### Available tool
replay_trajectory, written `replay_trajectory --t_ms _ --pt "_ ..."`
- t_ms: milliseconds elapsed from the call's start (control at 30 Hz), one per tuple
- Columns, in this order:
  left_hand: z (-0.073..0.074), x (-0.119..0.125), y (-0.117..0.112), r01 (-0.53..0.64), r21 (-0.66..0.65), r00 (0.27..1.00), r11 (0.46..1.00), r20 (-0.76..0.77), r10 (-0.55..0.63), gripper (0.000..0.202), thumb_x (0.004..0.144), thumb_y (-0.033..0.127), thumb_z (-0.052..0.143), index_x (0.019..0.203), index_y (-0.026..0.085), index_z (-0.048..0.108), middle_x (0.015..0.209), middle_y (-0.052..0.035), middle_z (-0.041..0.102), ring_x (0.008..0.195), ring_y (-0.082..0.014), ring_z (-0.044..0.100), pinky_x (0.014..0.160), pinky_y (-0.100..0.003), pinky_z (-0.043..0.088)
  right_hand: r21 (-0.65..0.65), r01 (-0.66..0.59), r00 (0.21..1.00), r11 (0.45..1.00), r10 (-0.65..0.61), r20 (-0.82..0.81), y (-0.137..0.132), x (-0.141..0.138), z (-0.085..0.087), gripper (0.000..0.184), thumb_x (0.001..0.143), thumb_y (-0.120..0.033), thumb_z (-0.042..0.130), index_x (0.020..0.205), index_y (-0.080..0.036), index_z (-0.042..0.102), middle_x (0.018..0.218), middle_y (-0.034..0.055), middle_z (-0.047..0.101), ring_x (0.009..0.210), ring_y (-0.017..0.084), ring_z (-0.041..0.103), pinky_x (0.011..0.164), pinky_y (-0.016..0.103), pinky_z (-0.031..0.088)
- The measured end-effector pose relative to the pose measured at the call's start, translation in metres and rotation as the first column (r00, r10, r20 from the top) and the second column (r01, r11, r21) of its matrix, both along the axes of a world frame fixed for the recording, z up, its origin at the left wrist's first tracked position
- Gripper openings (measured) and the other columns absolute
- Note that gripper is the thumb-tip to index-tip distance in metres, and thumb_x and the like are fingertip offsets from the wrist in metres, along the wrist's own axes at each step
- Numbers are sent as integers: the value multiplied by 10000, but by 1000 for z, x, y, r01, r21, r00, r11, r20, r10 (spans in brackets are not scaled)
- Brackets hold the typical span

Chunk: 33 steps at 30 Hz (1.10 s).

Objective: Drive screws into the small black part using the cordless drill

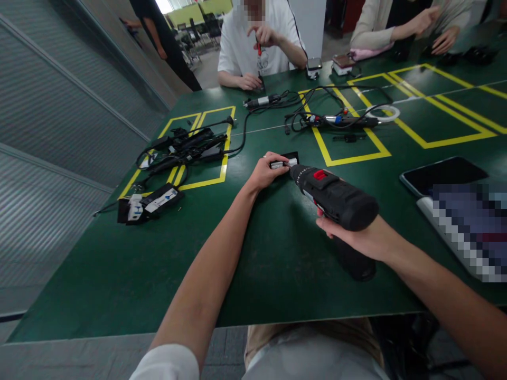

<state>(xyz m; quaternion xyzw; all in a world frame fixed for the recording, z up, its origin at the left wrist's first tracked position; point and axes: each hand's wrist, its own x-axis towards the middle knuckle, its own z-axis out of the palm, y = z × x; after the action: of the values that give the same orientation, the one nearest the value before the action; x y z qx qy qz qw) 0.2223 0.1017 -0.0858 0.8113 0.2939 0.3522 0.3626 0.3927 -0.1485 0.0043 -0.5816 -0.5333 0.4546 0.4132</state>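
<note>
My right hand (358,237) is wrapped round the grip of a black cordless drill (335,195) with a red switch on top, held level over the green table (158,253). The drill's nose points left at a small silver bit (282,164). My left hand (266,170) pinches that bit at the drill's tip, above a small black part (292,157) lying on the table.
A heap of black cables and tools (186,148) lies in a yellow-taped box at the left, with a labelled black pack (152,203) nearer me. More cables, a screwdriver and a white ring (382,112) lie farther off. A tablet (441,174) sits right. Other people sit across the table.
</note>
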Motion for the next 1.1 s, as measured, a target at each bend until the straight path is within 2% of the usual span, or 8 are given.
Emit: replay_trajectory --t_ms 133,300,400,1100 --pt "-3 1 6 -23 -47 1000 999 -2 23 287 686 312 753 948 197 726 1004 -48 612 975 -185 573 926 -351 443 -104 -73 997 992 69 -38 5 4 8 174 783 -246 622 953 -224 655 829 22 674 612 157 622 633 331 512" --pt "-7 3 13 -42 -61 999 997 0 42 298 691 320 741 965 204 726 1011 -40 608 951 -178 577 908 -347 449 -128 -60 997 990 65 39 11 9 7 93 822 -265 571 827 -188 623 629 -2 620 603 157 593 666 320 467" --pt "-8 2 14 -36 -62 999 997 -8 35 303 690 335 742 965 208 726 1006 -38 604 946 -174 577 905 -343 453 -150 -54 997 987 63 54 12 9 4 83 813 -265 577 795 -193 614 608 -2 619 613 165 595 665 321 464" --pt "-6 -1 14 -12 -44 1000 999 -14 11 288 713 332 740 976 217 721 1030 -44 614 993 -184 579 934 -355 448 -142 -87 996 986 88 -5 10 17 2 106 857 -293 568 840 -197 609 630 -16 614 641 169 599 700 333 454"
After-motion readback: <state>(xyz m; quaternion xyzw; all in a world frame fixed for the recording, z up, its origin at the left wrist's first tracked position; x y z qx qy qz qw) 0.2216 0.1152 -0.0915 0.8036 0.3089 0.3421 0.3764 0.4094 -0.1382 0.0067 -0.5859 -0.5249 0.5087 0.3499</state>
